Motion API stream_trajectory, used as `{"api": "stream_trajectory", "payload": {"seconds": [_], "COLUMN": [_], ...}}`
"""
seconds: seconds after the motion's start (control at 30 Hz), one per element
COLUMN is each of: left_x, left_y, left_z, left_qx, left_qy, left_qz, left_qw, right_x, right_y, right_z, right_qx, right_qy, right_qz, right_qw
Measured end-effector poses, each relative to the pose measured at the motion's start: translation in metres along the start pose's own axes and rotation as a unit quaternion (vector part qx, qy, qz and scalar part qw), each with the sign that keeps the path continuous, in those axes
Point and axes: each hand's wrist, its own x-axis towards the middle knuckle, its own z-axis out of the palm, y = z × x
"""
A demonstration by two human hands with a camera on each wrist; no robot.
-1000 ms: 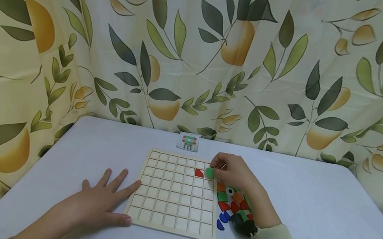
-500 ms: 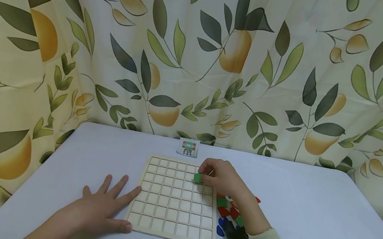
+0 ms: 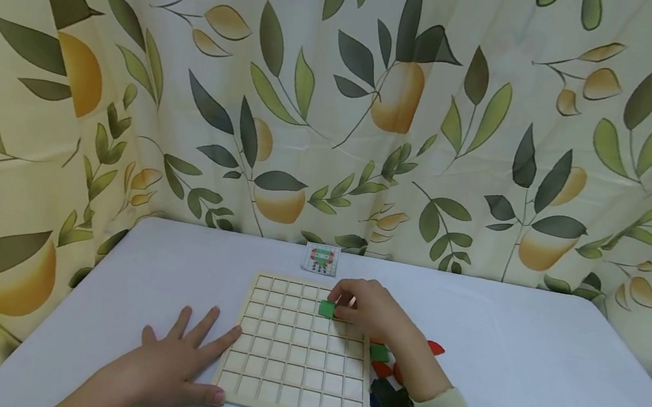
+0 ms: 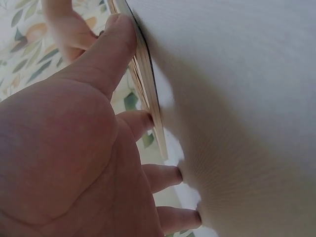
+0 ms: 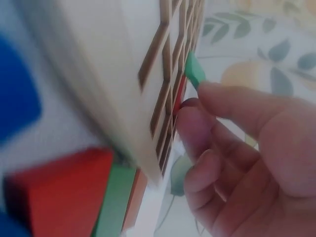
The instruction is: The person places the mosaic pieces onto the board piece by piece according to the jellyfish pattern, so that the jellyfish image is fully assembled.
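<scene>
My right hand [image 3: 373, 311] pinches a green square tile [image 3: 326, 308] between thumb and fingertip, over the upper right part of a wooden grid board [image 3: 266, 406]. In the right wrist view the green tile is tilted at the fingertips, and a red piece [image 5: 179, 95] sits in the grid just beside it. That red piece is hidden behind the hand in the head view. My left hand [image 3: 169, 362] lies on the table with spread fingers, its thumb and index finger touching the board's left edge.
Beyond the board lies a small picture card [image 3: 321, 258]. Loose coloured pieces, among them a green one [image 3: 379, 353] and a red one [image 3: 436, 347], lie right of the board, partly under my right forearm. A patterned curtain [image 3: 287, 121] hangs behind the white table [image 3: 524, 398].
My right hand has carried the green tile left from the board's right edge to over the grid, covering the red piece. The left hand stays at the board's edge.
</scene>
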Motion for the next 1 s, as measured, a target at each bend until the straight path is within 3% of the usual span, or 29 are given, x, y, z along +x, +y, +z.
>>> {"api": "stream_trajectory", "payload": {"seconds": [0.4, 0.67, 1.0], "left_x": [0.000, -0.001, -0.001], "left_y": [0.001, 0.000, 0.001], "left_z": [-0.002, -0.005, -0.002], "left_qx": [0.003, -0.005, -0.003], "left_qy": [-0.005, -0.007, -0.004], "left_qz": [-0.003, -0.008, -0.005], "left_qw": [1.0000, 0.9999, 1.0000], "right_x": [-0.006, -0.007, -0.020], "right_y": [0.003, 0.004, 0.031], "right_z": [0.002, -0.016, -0.047], "right_qx": [-0.003, -0.012, -0.021], "right_qy": [-0.058, -0.076, -0.077], "right_qz": [-0.016, -0.058, 0.049], "right_qw": [0.9982, 0.9954, 0.9956]}}
